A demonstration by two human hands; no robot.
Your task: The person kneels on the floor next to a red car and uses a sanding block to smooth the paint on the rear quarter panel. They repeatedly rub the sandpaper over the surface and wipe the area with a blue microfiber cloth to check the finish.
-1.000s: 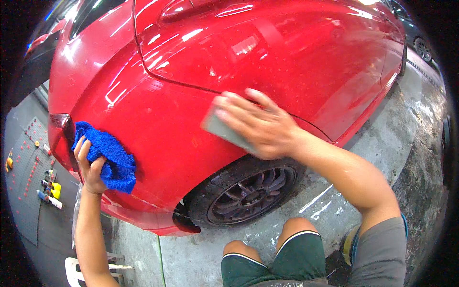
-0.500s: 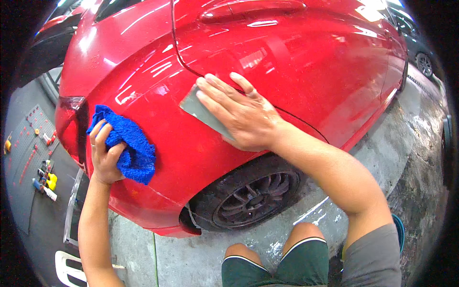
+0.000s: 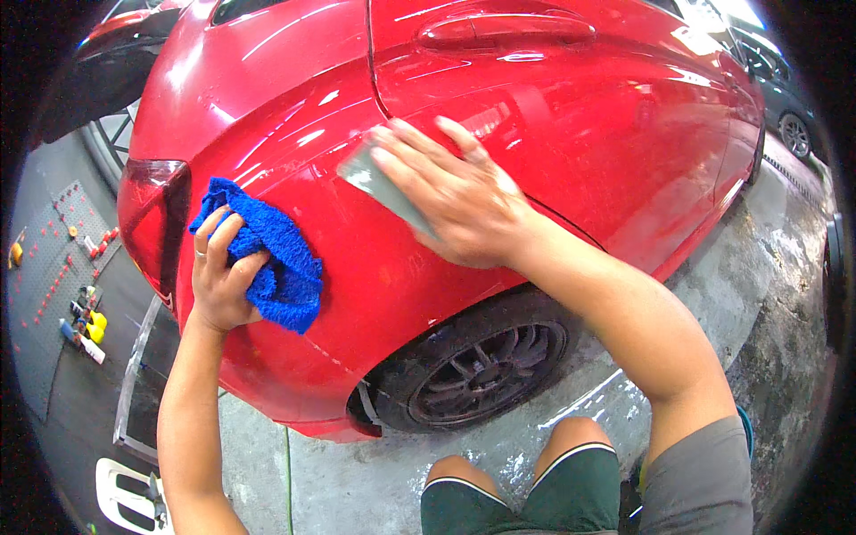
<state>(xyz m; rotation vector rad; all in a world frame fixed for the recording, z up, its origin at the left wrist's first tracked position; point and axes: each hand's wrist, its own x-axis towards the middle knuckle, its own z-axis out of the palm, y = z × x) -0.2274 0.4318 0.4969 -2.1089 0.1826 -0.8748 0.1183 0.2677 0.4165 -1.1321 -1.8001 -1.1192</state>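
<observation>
My left hand (image 3: pixel 223 276) grips a bunched blue cloth (image 3: pixel 283 281) against the red car's rear corner, beside the tail light (image 3: pixel 153 223). To the right, above the rear wheel (image 3: pixel 486 370), my right hand (image 3: pixel 459 196) lies over a flat grey-green pad (image 3: pixel 383 192) on the red body panel (image 3: pixel 330 259). Its fingers stretch across the pad, with the little finger spread away; motion blurs the fingertips. The pad's lower left side shows, while the rest is hidden under my hand. The panel is glossy, with bright reflections.
A door handle (image 3: pixel 508 32) stands out from the car's side. At left are a pegboard (image 3: pixel 67 241) with small tools and bottles, and a white plastic chair (image 3: pixel 125 495). A green hose or cord (image 3: pixel 288 473) runs over the grey floor. A dark car (image 3: pixel 776 89) stands far right.
The whole view has shifted, so the car sits farther right. My right hand has slid the pad a little leftward over the panel. My left hand keeps the cloth at the same corner.
</observation>
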